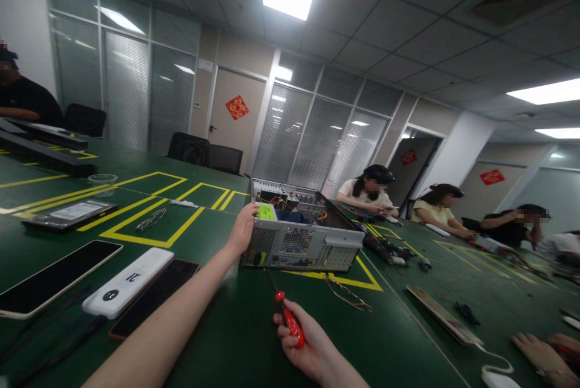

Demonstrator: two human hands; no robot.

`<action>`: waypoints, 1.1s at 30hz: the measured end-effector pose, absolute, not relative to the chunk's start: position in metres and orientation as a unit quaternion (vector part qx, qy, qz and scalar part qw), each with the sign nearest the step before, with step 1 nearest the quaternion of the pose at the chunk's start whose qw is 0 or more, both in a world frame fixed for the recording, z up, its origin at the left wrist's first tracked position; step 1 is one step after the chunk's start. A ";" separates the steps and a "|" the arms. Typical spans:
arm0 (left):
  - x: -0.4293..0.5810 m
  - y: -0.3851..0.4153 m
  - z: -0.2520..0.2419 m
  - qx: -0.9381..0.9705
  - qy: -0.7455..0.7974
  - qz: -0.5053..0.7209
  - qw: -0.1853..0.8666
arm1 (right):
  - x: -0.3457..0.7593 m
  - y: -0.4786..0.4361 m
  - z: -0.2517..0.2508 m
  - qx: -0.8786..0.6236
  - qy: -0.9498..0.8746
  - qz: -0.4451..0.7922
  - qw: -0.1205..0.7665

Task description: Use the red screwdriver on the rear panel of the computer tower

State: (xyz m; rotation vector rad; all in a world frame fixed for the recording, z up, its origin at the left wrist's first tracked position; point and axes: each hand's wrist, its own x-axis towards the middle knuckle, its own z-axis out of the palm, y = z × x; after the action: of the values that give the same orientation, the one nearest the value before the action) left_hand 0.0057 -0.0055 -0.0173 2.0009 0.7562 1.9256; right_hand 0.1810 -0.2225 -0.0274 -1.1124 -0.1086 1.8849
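An open desktop computer case lies on its side on the green table, its rear panel facing me. My left hand grips its left corner, fingers over the upper edge beside the power supply with a yellow-green label. Cables show inside the case. Wrapped round the red handle of a screwdriver is my right hand, low in front of the case. The thin shaft points up toward the panel's lower left edge; whether its tip touches, I cannot tell.
Left of the case are a hard drive, a white power bank, two phones and a plastic cup. Thin wires lie at right front, with a phone beyond. A co-worker's hands rest at far right; several people sit around.
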 end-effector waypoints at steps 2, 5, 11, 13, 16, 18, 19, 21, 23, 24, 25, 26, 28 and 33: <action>0.006 -0.005 -0.017 0.689 0.264 0.662 0.133 | 0.182 -0.222 -0.030 -0.465 -0.040 0.763 0.447; 0.005 -0.005 -0.017 0.691 0.263 0.660 0.131 | 0.180 -0.221 -0.031 -0.479 -0.039 0.759 0.439; 0.006 -0.004 -0.018 0.692 0.257 0.663 0.125 | 0.177 -0.223 -0.028 -0.458 -0.063 0.783 0.417; 0.006 -0.004 -0.018 0.692 0.257 0.663 0.125 | 0.178 -0.223 -0.028 -0.445 -0.065 0.783 0.430; 0.006 -0.003 -0.019 0.689 0.259 0.665 0.125 | 0.182 -0.222 -0.030 -0.434 -0.056 0.777 0.452; 0.006 -0.003 -0.019 0.689 0.257 0.666 0.126 | 0.184 -0.221 -0.030 -0.435 -0.045 0.777 0.453; 0.006 -0.003 -0.019 0.690 0.255 0.666 0.126 | 0.184 -0.221 -0.030 -0.436 -0.040 0.778 0.451; 0.006 -0.003 -0.019 0.689 0.253 0.667 0.126 | 0.184 -0.221 -0.030 -0.440 -0.032 0.776 0.450; 0.006 -0.003 -0.019 0.688 0.255 0.668 0.128 | 0.182 -0.221 -0.030 -0.452 -0.028 0.769 0.451; 0.006 -0.003 -0.019 0.688 0.256 0.667 0.129 | 0.181 -0.221 -0.029 -0.458 -0.028 0.767 0.449; 0.006 -0.003 -0.019 0.688 0.257 0.666 0.129 | 0.180 -0.222 -0.028 -0.463 -0.030 0.767 0.444; 0.006 -0.004 -0.018 0.689 0.258 0.665 0.129 | 0.179 -0.223 -0.027 -0.466 -0.032 0.768 0.438; 0.006 -0.004 -0.018 0.691 0.257 0.663 0.129 | 0.177 -0.224 -0.025 -0.468 -0.038 0.772 0.429; 0.006 -0.004 -0.018 0.688 0.258 0.666 0.132 | 0.176 -0.225 -0.023 -0.463 -0.038 0.768 0.441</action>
State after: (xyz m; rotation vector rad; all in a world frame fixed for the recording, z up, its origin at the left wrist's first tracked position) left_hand 0.0063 -0.0038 -0.0184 1.9969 0.7483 1.9318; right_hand 0.1765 -0.2246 -0.0229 -1.1504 -0.0935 1.9056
